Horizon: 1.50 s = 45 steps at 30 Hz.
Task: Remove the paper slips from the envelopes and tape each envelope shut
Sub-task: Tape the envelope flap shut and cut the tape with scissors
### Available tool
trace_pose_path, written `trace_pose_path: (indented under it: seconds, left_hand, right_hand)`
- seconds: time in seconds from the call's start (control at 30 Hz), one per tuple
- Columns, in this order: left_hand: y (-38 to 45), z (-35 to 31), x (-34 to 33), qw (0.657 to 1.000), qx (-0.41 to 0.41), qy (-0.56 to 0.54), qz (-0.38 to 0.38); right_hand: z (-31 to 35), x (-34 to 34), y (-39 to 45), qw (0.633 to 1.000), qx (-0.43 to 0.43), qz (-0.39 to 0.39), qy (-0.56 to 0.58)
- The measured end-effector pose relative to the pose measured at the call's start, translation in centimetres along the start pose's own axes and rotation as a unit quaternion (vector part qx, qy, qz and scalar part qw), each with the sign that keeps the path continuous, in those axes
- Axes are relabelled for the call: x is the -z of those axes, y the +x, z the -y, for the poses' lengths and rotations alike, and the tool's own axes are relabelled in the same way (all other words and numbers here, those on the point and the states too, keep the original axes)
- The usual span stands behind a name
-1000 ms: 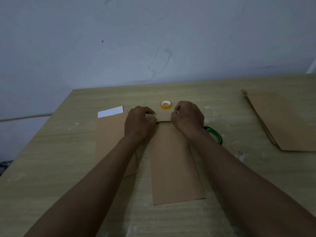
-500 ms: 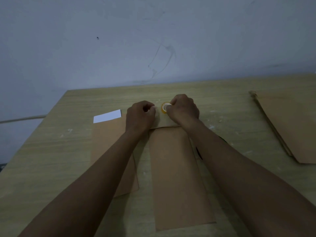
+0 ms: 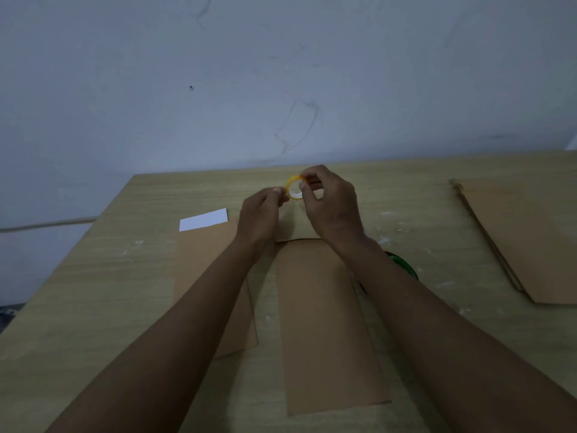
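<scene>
Now tape roll (image 3: pixel 294 189) pinched between both hands' fingers (image 3: pixel 304 178)

The right forearm covers most of a green ring-shaped object (image 3: pixel 402 267) beside the middle envelope (image 3: pixel 324 323), so what it is cannot be told; the left forearm hides the near right part of the left envelope (image 3: pixel 206 267); both hands mask the middle envelope's flap end; the right hand (image 3: pixel 331 207) conceals the far side of the tape roll (image 3: pixel 294 189); whether the left hand (image 3: pixel 260 217) pinches a tape end is too small to tell; the envelope stack (image 3: pixel 524 242) is cut by the right edge; the tabletop (image 3: pixel 93 307) runs off the frame.
</scene>
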State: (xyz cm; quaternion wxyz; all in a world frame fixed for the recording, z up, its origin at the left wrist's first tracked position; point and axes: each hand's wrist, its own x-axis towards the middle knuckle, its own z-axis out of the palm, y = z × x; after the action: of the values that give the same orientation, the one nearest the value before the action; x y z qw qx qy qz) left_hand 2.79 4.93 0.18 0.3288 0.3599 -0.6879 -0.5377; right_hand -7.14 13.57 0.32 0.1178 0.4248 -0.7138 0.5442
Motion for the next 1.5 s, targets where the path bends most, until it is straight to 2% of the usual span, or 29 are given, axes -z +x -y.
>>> trace_pose_path:
  seconds: [0.1,0.33,0.67,0.83,0.97,1.23,1.5]
  left_hand:
    - [-1.0,-1.6,-0.1,0.987,0.096,-0.127,0.032]
    - [-3.2,-3.2,1.0,0.945,0.177,-0.224,0.161]
    - [-4.6,-2.3,2.5,0.961,0.159,-0.142,0.176]
    - [-4.8,-2.1,3.8,0.966,0.156,-0.094,0.183]
    - [-4.8,-2.1,4.4,0.975,0.163,-0.068,0.136]
    - [-4.4,-2.4,4.7,0.977,0.158,0.067,0.126]
    - [-3.8,-2.1,4.0,0.976,0.156,0.097,0.12]
  right_hand:
    - [1.0,0.9,-0.2,0.999,-0.012,0.0,0.035]
    - [2.3,2.0,-0.2,0.993,-0.048,-0.046,0.096]
    - [2.1,2.5,-1.6,0.991,-0.061,-0.063,0.101]
    - [1.1,2.5,-2.5,0.996,-0.069,-0.026,0.054]
    - [0.8,2.1,-3.4,0.997,-0.071,-0.01,0.038]
    - [0.4,1.8,-4.3,0.995,-0.086,0.048,0.029]
    - [-0.2,2.1,-5.0,0.987,-0.121,0.101,-0.003]
